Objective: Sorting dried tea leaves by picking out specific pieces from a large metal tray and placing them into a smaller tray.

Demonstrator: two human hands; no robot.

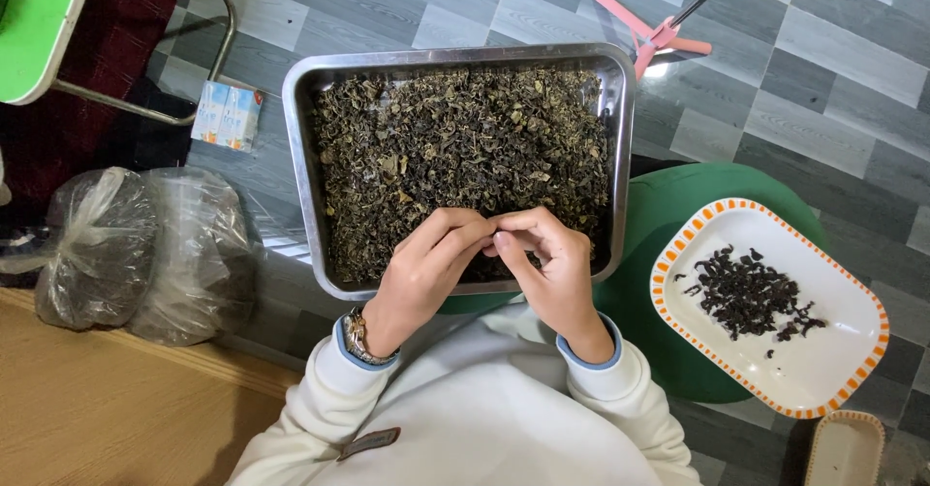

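Crinkled dried leaves (455,147) fill the steel tray (300,156); left hand (426,273) and right hand (552,268) meet fingertip-to-fingertip, each grip pinched nearly closed over them.

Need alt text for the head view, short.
Two hands, left hand and right hand, meet fingertip to fingertip over a metal tray of dried green leaves. A white plate with an orange rim, at right, holds a few darker leaves.

Left hand (426,268), right hand (552,263): curled, fingertips meeting.
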